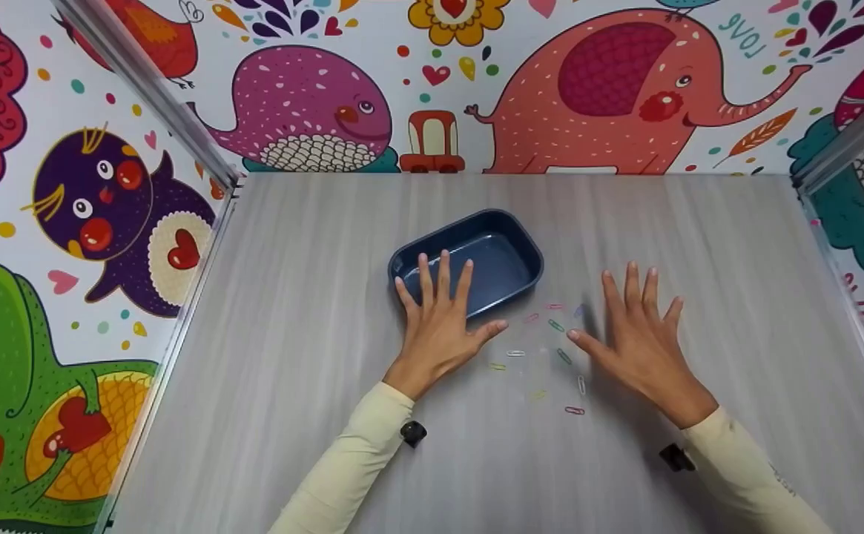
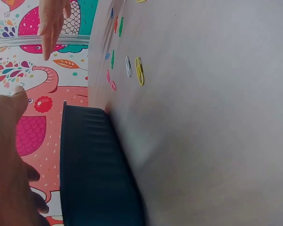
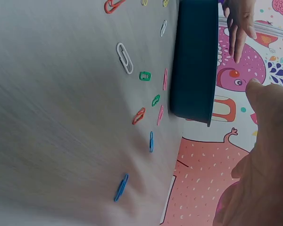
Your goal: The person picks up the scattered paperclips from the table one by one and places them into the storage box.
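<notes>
A dark blue rectangular tray (image 1: 509, 259) sits at a slant on the table. My left hand (image 1: 439, 334), fingers straight and spread, hovers over its near left part and hides some of its rim. To the right, my right hand (image 1: 639, 356) is held above the table with fingers spread and nothing in its grasp. Between the hands lie several small paper clips, among them a white clip (image 1: 515, 354), a red clip (image 1: 574, 410) and a green clip (image 1: 564, 356). The right wrist view also shows a blue clip (image 3: 121, 187) apart from the others.
The pale wood-grain table (image 1: 313, 297) meets a wall (image 1: 372, 30) printed with cartoon animals at the back. Metal frame strips (image 1: 172, 111) run along the corners. Small dark devices, such as a black wrist camera (image 1: 413, 433), sit on both sleeves.
</notes>
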The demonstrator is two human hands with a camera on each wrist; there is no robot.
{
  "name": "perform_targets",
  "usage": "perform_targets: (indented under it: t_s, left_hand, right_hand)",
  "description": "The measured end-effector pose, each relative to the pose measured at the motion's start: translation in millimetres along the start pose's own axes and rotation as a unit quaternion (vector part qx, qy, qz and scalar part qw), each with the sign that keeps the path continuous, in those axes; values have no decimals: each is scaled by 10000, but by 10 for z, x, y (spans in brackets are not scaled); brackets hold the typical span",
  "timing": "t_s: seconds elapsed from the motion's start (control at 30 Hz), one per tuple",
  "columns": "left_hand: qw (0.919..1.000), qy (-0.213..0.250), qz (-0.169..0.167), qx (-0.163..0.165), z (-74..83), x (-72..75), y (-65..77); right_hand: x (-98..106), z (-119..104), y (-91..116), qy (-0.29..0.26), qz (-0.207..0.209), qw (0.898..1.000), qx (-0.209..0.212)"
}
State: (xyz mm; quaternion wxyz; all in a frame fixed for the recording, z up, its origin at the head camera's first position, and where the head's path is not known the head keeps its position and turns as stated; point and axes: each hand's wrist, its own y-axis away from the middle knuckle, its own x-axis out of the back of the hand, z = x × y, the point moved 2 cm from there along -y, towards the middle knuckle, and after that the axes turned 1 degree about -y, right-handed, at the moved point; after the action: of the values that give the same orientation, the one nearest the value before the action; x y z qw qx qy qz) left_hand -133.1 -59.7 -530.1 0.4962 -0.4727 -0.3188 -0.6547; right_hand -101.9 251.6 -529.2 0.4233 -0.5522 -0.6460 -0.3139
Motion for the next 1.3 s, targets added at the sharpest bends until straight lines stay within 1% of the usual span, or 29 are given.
perform_targets:
  t_s: [0.13,0.37,0.47,0.53,0.6,0.7,0.77,0.83,0.9,1.0,1.17,1.3]
  left_hand:
    - [9998,166,126,-52,-21,12,11]
    - [9953,594,687,-328,-132,43,11]
    - [9908,765,1020,-447,-195,50,7]
    - [9862,871,1314,-502,-238,53,9]
    - [9809,925,1630,-518,-282,54,15]
    - [9750,1020,1922,-441,-356,54,28]
    - [9736,1131,1949,-357,-404,53,36]
    - [9733,1324,1852,-283,-450,51,46]
    - [9725,1519,1751,-227,-492,51,59]
    - [9698,1759,1676,-203,-550,49,79]
    - [9632,2060,1722,-133,-651,27,96]
    - [9602,2233,1678,-74,-716,-2,113]
  right_hand:
    - [-9,27,35,-7,29,10000,25]
    - [-13,68,101,-139,25,9999,-16]
    - [-27,80,130,-315,57,9994,-91]
    - [-43,88,156,-490,147,9986,-151]
    - [-63,96,186,-683,308,9970,-177]
    - [-92,107,221,-898,705,9934,-70]
    - [-110,117,237,-952,1013,9903,92]
    - [-131,128,248,-948,1275,9869,271]
    - [-154,138,255,-931,1454,9841,419]
    - [-188,153,270,-925,1591,9816,515]
    - [-240,187,293,-891,1730,9787,651]
    - [-281,220,305,-822,1813,9767,796]
